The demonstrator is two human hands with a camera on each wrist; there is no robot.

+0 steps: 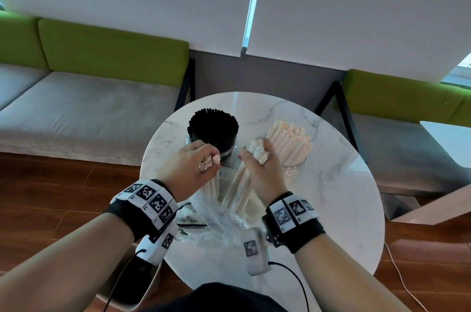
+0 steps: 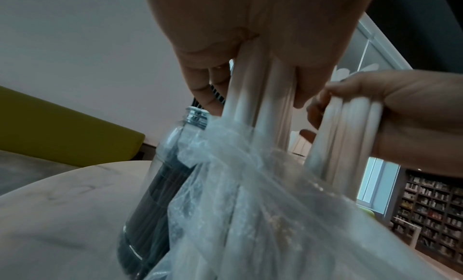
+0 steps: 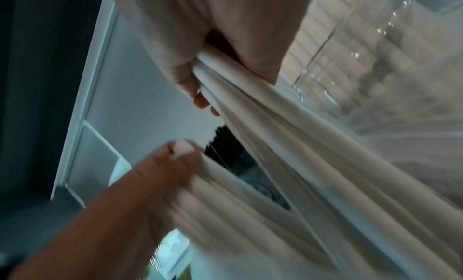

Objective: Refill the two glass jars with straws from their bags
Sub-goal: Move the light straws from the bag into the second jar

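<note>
On the round white marble table (image 1: 339,184), seen from the head: left hand (image 1: 190,166) and right hand (image 1: 260,166) each curled in a tight grip round a bunch of pale paper-wrapped straws (image 1: 238,184), lower ends of both bunches down inside the crumpled clear plastic bag (image 1: 219,220). Behind the left hand, a glass jar packed with thin black straws (image 1: 213,128); behind the right hand, a glass jar partly filled with pale wrapped straws (image 1: 290,143), leaning fanwise. Risk, by judgement: bag lifted along with the bunches and dragged against either jar, tipping it.

From the left wrist: left hand (image 2: 250,36) clamped on several wrapped straws (image 2: 253,98), bag film (image 2: 250,185) bunched round their lower part and pressed against the black-straw jar (image 2: 160,175), or nearly so. Right hand (image 2: 400,109) near, holding its own bunch. Likely snag: film clinging to the wrappers, some straws slipping out.

From the right wrist: right hand (image 3: 213,36) closed on a slanted bunch (image 3: 288,135), crossing just beside the left-hand bunch (image 3: 225,205). Picture blurred. Possible tangle where the bunches cross; a loose straw dropped onto the table. Pale-straw jar (image 3: 325,56) close at hand, easily knocked.
</note>
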